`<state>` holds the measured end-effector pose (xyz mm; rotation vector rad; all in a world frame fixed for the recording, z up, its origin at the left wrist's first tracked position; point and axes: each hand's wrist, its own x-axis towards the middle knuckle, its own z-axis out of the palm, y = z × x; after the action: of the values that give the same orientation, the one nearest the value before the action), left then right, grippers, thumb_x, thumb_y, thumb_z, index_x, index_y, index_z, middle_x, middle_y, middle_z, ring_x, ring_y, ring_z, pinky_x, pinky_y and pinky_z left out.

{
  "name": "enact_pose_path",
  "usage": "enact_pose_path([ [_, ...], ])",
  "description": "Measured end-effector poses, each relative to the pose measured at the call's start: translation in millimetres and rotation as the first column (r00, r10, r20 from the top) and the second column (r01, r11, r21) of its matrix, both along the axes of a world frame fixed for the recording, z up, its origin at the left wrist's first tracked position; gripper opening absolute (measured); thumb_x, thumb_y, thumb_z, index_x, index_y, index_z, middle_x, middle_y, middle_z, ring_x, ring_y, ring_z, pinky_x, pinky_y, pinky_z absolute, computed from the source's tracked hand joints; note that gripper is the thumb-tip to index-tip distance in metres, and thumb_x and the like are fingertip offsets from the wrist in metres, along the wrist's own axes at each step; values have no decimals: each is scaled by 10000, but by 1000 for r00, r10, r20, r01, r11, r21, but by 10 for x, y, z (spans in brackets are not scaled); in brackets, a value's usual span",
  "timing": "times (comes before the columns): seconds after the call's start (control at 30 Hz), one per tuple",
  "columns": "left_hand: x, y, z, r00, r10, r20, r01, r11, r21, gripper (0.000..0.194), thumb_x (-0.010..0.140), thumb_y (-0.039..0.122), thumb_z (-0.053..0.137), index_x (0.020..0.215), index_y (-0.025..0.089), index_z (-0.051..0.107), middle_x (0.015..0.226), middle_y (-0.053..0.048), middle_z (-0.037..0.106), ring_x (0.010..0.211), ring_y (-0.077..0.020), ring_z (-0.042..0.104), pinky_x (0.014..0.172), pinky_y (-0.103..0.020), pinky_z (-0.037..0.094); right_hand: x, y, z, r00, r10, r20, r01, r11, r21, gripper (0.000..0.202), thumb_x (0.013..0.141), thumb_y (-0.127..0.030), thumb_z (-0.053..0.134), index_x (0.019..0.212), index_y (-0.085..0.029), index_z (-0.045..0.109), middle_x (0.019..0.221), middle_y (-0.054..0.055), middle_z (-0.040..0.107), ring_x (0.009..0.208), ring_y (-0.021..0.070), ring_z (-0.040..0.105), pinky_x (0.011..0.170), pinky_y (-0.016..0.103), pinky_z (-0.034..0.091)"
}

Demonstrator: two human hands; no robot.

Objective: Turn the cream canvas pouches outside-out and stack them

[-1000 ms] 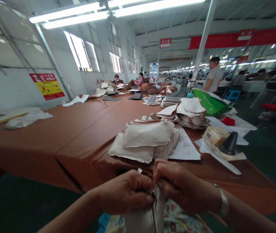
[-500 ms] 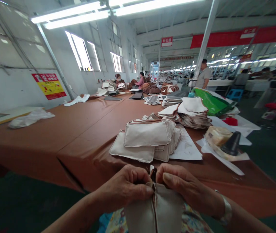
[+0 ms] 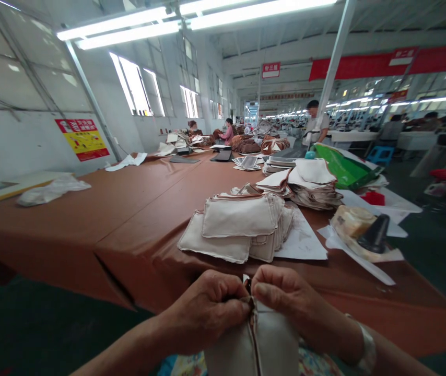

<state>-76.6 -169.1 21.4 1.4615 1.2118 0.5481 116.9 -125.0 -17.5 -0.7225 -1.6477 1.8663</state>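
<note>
Low in front of me, just off the table's front edge, I hold a cream fabric piece (image 3: 276, 339) with a brown-edged seam down its middle. My left hand (image 3: 215, 303) pinches it at the left side of the seam's upper end. Close beside it, my right hand (image 3: 285, 292) pinches the right side, thumb against fingers. The fingertips of both hands nearly meet and hide the spot between them. A stack of cream, stitched-edge fabric pieces (image 3: 238, 215) lies on the table just beyond my hands, partly on a white sheet (image 3: 305, 243).
A brown-covered table (image 3: 140, 203) stretches ahead. At right lie a tub (image 3: 352, 222), a black cone-shaped object (image 3: 375, 235) and a green bag (image 3: 342, 164). More fabric stacks (image 3: 311, 183) stand behind. A person (image 3: 317, 122) stands beyond the table by a post.
Both hands stay on the fabric piece; my left fingertips have shifted slightly right along the seam, closer to the right ones. The person by the post has moved left. The view has tilted a little.
</note>
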Motion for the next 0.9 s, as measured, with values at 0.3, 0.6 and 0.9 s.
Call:
enact_pose_path([
  [0.3, -43, 34, -160, 987, 62, 148, -49, 994, -93, 154, 766, 259, 595, 769, 109, 627, 590, 46, 393, 529, -81, 275, 477, -220, 208, -58, -3, 23, 996, -54, 67, 58, 997, -55, 154, 699, -270, 657, 744, -134, 600, 629, -21, 506, 555, 93, 352, 514, 220, 252],
  [0.6, -37, 52, -97, 1000, -5, -21, 5, 1000, -14, 206, 823, 303, 565, 743, 118, 605, 576, 55, 368, 513, -76, 268, 448, -220, 180, -55, -44, -30, 987, -115, 111, 107, 991, 75, 115, 790, -244, 604, 766, -134, 577, 644, -33, 474, 585, 97, 354, 522, 217, 278],
  [0.9, -117, -17, -210, 974, 19, 227, 15, 989, -144, 155, 772, 260, 623, 734, 111, 607, 599, 41, 408, 527, -74, 282, 480, -215, 206, 14, -141, -104, 986, -167, 13, 98, 638, 764, 161, 929, -166, 471, 837, -160, 603, 736, 14, 500, 653, 126, 471, 585, 233, 358],
])
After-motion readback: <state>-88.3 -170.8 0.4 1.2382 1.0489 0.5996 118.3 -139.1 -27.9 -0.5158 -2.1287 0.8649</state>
